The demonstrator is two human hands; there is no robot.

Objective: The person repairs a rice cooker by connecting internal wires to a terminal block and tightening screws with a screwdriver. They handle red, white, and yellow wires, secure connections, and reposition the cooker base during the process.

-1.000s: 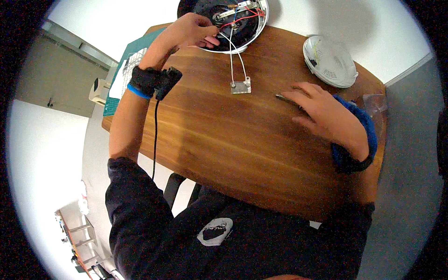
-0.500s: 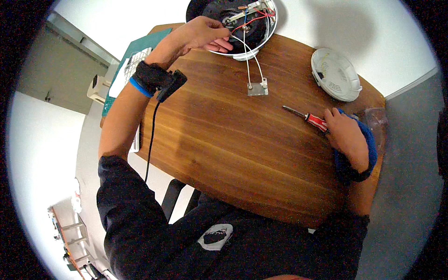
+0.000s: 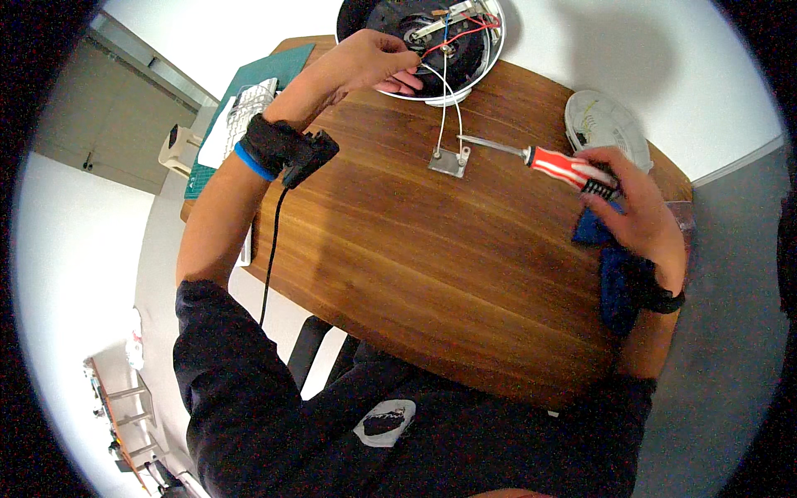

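Note:
My left hand (image 3: 382, 62) is closed in a pinch at the near edge of a round, open appliance housing (image 3: 498, 51), black inside with a white rim. Its fingertips hold a wire where a red and a white lead meet; the exact end is hidden. Two white wires (image 3: 440, 116) run from the housing to a small metal plate (image 3: 447, 163) lying on the table. My right hand (image 3: 635, 199) grips a screwdriver (image 3: 558, 163) with a red and white handle. The screwdriver is raised over the table, its shaft pointing left, and its tip appears near the plate.
A white round cover (image 3: 606, 124) lies at the far right. A blue cloth (image 3: 618, 282) is beneath my right wrist. At the left sit a green cutting mat (image 3: 286, 66) and a white keyboard (image 3: 247, 108). A black cable (image 3: 274, 249) hangs from my left wrist.
My right hand has lifted the screwdriver off the table, its tip now farther left and up. My left hand keeps its pinch at the housing. The view has shifted slightly.

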